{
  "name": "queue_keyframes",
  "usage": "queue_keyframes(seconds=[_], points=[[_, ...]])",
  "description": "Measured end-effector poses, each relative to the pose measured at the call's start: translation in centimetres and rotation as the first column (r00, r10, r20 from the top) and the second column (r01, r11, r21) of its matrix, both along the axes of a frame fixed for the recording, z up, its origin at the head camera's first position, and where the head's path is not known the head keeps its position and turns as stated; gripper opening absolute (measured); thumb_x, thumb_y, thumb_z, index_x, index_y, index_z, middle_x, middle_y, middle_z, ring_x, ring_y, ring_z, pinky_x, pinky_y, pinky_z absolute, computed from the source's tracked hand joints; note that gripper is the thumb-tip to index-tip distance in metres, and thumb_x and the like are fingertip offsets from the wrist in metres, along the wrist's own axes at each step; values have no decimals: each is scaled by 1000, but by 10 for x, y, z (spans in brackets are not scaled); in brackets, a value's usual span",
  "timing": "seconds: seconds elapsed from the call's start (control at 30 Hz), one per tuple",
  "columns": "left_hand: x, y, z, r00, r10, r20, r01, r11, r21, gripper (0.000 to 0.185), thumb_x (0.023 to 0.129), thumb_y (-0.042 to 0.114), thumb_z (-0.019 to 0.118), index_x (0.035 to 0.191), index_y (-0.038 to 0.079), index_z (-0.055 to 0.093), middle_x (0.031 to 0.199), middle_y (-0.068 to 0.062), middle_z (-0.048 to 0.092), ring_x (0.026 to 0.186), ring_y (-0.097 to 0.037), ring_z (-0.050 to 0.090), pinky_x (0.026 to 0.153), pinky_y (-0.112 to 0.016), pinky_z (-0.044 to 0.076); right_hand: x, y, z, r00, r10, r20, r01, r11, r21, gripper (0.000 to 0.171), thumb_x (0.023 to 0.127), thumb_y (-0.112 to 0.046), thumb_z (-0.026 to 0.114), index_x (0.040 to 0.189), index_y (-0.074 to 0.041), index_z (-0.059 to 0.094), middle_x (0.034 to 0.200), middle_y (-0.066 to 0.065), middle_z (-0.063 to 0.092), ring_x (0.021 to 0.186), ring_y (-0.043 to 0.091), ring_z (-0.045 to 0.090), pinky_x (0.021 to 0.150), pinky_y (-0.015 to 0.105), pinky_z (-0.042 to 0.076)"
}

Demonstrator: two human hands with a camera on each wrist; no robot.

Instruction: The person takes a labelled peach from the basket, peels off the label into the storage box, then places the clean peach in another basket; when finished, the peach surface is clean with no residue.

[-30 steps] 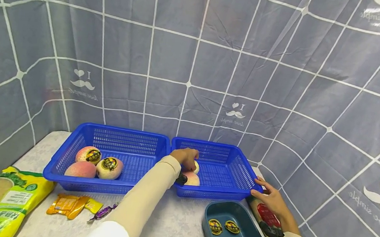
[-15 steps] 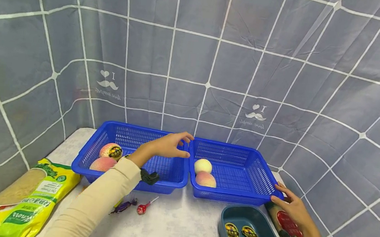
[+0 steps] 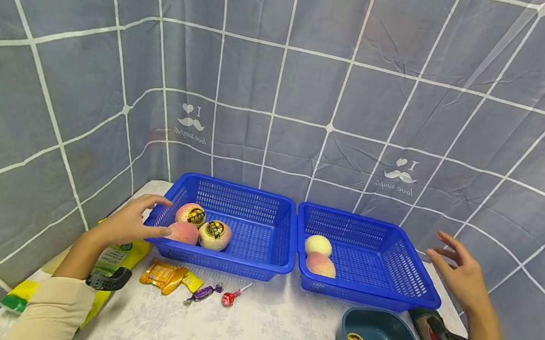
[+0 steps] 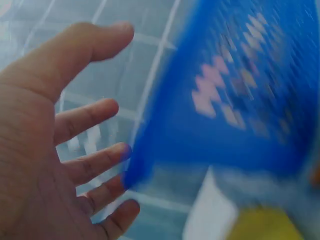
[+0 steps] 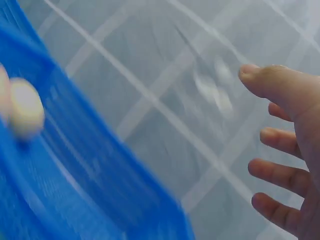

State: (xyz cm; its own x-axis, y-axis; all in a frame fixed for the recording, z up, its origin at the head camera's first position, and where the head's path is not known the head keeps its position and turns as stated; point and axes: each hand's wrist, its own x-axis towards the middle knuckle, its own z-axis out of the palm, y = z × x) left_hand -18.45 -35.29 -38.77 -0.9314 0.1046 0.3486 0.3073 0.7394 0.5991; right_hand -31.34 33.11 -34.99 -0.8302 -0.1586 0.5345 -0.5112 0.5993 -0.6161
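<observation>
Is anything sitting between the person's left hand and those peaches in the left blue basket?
Only the basket's own wall. The left hand is at the outer left corner of the left blue basket, fingers spread and holding nothing, and the three peaches lie just inside that corner. Nothing else visible stands between them.

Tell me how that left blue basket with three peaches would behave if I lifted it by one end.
The left blue basket looks like thin perforated plastic, so it may flex. Its three peaches sit bunched at the left end, so they would probably roll and shift the weight.
</observation>
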Motion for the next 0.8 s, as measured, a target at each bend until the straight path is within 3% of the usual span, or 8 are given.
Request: queue_keyframes(seconds=[0.1, 0.23, 0.33, 0.47, 0.6, 0.73, 0.8], points=[[9, -15, -13, 1000, 18, 5, -18, 999, 49, 57, 85, 26, 82, 130, 1, 58, 137, -27, 51, 119, -51, 48, 88, -69, 46, -15, -49, 19, 983, 140, -118, -147, 988, -54, 52, 94, 0, 69, 143, 1, 52, 127, -21, 56, 103, -6, 59, 80, 9, 47], [10, -24, -26, 999, 39, 12, -40, 995, 93, 53, 86, 28, 82, 127, 4, 60, 135, -23, 53, 118, -47, 49, 89, -63, 47, -37, -119, 37, 938, 287, -194, -311, 944, -109, 47, 90, 11, 69, 136, 7, 56, 125, 2, 64, 101, 9, 65, 77, 15, 52], [8, -28, -29, 999, 39, 13, -40, 995, 95, 51, 85, 28, 83, 125, 5, 62, 135, -21, 55, 118, -45, 49, 89, -60, 46, -48, -171, 45, 914, 369, -168, -385, 920, -72, 45, 91, 6, 70, 135, 5, 58, 124, 17, 65, 101, 21, 66, 79, 21, 54], [7, -30, -28, 1000, 13, 3, -14, 996, 91, 47, 85, 25, 83, 123, 5, 63, 138, -22, 53, 119, -45, 49, 86, -56, 46, -58, -235, 48, 889, 458, -20, -458, 889, 14, 46, 95, -8, 71, 139, -2, 57, 131, 21, 62, 109, 32, 65, 89, 38, 54], [7, -30, -25, 1000, -14, -7, 14, 995, 94, 46, 86, 24, 82, 124, 4, 64, 142, -22, 51, 119, -46, 49, 86, -55, 46, -67, -293, 37, 854, 503, 130, -509, 861, 12, 54, 94, -13, 74, 143, -6, 54, 137, 20, 58, 117, 41, 60, 95, 50, 51], [10, -30, -24, 1000, -14, 4, 13, 996, 91, 46, 86, 24, 82, 124, 4, 64, 142, -22, 51, 119, -45, 49, 86, -54, 46, -66, -347, 7, 781, 532, 327, -580, 812, 63, 68, 91, -21, 78, 150, -8, 47, 143, 21, 52, 123, 44, 56, 98, 48, 50], [12, -30, -25, 1000, -7, 8, 6, 996, 89, 46, 86, 23, 82, 124, 4, 64, 141, -22, 51, 119, -44, 50, 85, -53, 46, -62, -370, -9, 732, 526, 433, -627, 769, 126, 76, 89, -27, 79, 153, -10, 43, 148, 20, 49, 129, 40, 52, 101, 47, 47]])
